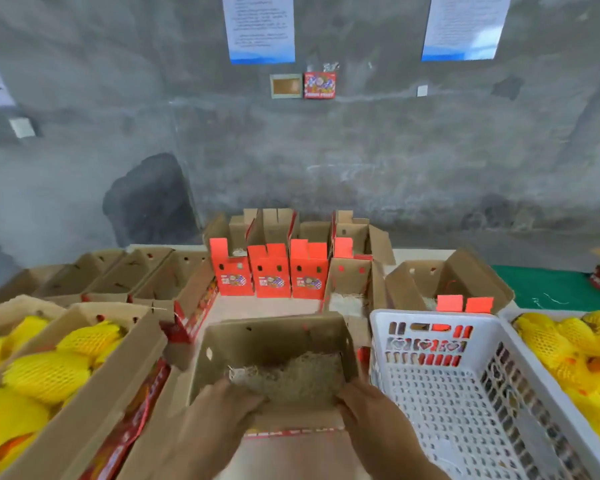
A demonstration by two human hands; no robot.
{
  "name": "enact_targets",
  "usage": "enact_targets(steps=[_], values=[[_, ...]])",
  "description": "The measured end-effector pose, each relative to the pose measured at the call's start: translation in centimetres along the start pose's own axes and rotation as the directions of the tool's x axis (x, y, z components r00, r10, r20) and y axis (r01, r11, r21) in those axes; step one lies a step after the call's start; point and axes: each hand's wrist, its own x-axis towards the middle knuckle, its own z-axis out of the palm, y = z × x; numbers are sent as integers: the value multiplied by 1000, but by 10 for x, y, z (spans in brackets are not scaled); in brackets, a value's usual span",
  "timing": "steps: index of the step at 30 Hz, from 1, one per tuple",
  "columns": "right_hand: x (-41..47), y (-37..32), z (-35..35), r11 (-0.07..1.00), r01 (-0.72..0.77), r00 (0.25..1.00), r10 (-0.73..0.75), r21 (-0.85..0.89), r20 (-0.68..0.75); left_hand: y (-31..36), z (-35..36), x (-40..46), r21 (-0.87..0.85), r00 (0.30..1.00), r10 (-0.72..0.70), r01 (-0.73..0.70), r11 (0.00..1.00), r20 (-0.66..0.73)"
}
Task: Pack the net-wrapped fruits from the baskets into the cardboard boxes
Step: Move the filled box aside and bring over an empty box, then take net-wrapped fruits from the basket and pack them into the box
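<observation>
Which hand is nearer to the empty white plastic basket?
The right hand. It is at the near right corner of the open cardboard box, just beside the white basket. The left hand is at the box's near left corner, farther away.

Even daylight, soft shadows, wide-angle edge warp, slight blur.

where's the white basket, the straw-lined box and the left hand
white basket (430, 317): head view, far rim
straw-lined box (274, 332): head view, inner back wall
left hand (222, 407): head view, back of hand

Matt brown cardboard box (274, 344), perforated white plastic basket (440, 386), yellow foam-net fruits (45, 375).
</observation>
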Motion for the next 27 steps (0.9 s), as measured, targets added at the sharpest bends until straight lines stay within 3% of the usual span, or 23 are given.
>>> enact_targets(steps=[1,3,5,7,9,14,19,21,25,27], values=[[-10,-5,18,997,-78,996,76,25,51,-2,13,-15,33,1000,1,-2,999,27],[-34,-12,54,974,-227,959,220,18,181,-1,48,-44,-19,972,-23,28,999,234],[-67,-18,84,964,-241,908,264,-110,326,0,92,-75,-51,942,-30,50,997,333],[-93,-22,98,939,-257,869,329,-230,370,-1,115,-92,0,937,1,-1,1000,348],[-111,-27,100,912,-317,864,391,-259,317,-2,118,-95,12,927,21,-28,1000,374],[-121,-41,106,909,-324,883,389,-261,261,-8,114,-98,-49,928,15,3,999,372],[-128,-48,107,913,-386,889,407,-136,208,-4,109,-95,-73,929,26,1,997,369],[-135,-50,105,925,-380,913,378,-18,153,2,104,-95,-146,927,14,45,988,376],[-156,-54,94,896,-367,923,384,251,-24,41,97,-86,-475,992,16,44,879,122],[-161,-53,83,871,-355,912,403,340,-82,72,93,-79,-611,998,15,30,791,68]])
